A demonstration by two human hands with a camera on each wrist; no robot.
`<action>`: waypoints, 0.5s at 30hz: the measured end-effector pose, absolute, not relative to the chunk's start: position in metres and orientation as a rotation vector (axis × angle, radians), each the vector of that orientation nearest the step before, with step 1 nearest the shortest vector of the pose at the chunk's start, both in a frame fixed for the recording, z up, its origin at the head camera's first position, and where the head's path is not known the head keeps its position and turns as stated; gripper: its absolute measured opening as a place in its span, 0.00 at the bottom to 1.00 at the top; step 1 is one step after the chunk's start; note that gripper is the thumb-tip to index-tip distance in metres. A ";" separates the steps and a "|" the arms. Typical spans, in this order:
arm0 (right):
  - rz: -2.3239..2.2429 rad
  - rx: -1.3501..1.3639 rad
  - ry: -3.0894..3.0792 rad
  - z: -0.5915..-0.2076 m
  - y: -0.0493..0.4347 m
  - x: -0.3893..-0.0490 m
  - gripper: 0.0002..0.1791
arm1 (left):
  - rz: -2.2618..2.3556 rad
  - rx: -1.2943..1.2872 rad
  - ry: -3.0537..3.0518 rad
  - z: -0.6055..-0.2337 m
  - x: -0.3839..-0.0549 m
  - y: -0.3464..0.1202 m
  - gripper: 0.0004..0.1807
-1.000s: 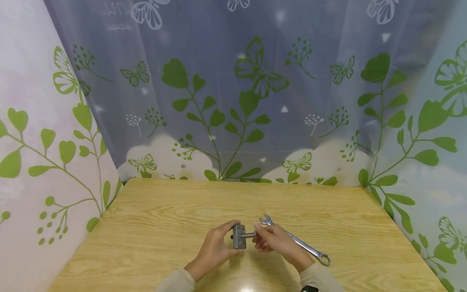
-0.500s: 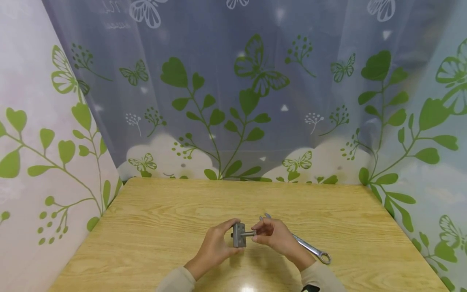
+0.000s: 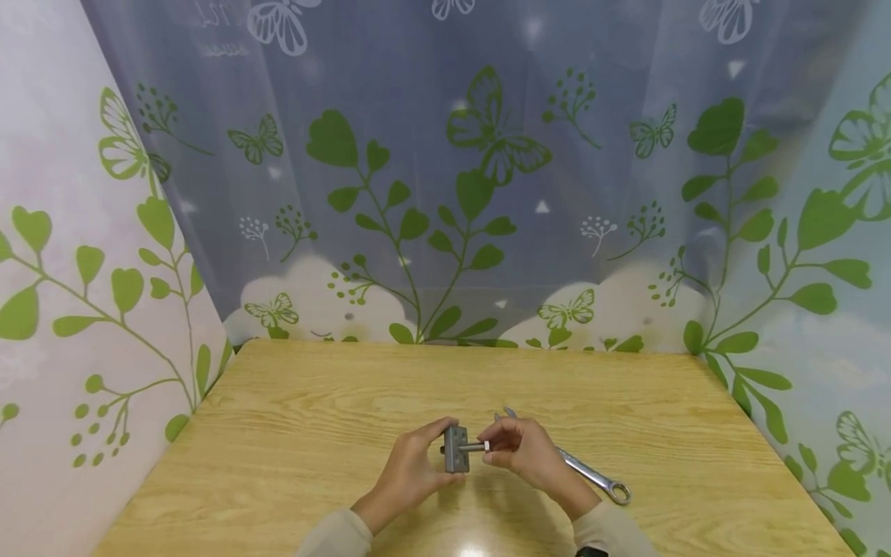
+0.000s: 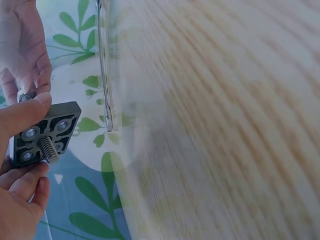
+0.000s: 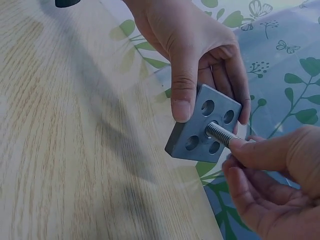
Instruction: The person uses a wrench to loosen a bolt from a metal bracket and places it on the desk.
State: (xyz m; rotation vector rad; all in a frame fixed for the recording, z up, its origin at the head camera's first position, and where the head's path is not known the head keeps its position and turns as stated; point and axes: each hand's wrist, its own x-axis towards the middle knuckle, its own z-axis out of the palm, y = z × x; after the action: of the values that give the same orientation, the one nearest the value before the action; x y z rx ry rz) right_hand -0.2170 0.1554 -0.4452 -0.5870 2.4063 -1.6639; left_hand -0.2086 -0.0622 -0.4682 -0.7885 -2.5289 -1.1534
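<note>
My left hand (image 3: 409,468) grips a square grey metal plate (image 3: 457,450) by its opposite edges, thumb on one side and fingers on the other. Several round holes (image 5: 191,143) pierce the plate near its corners. Through its centre runs a threaded bolt (image 5: 223,134), whose tip (image 4: 49,152) pokes out on the far side in the left wrist view. The thumb and fingers of my right hand (image 3: 527,450) pinch the bolt's long end, partly hiding it. Both hands hold the pair above the wooden table.
A combination wrench (image 3: 592,474) lies on the table (image 3: 334,394) beyond my right hand, its open end partly covered by that hand. Printed curtains with leaves and butterflies (image 3: 445,232) enclose the table at the back and both sides.
My right fingers have shifted round the bolt's end, and the hand now overlaps the wrench's open end more. The left hand and plate stay nearly in place.
</note>
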 end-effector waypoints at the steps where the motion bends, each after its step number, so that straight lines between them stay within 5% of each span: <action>1: -1.644 -0.583 2.395 -0.446 0.156 -0.217 0.16 | -1.154 -0.788 -2.530 -0.468 -0.208 -0.062 0.39; 15: -1.593 -0.306 2.334 -0.446 0.151 -0.214 0.32 | -1.155 -0.775 -2.516 -0.470 -0.208 -0.062 0.39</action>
State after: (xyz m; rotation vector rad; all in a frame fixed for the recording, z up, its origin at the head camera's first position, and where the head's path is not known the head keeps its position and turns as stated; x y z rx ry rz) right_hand -0.2142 0.1510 -0.4456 -0.3057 2.3341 -1.5929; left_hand -0.2083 -0.0620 -0.4696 -0.7747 -2.5157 -1.1549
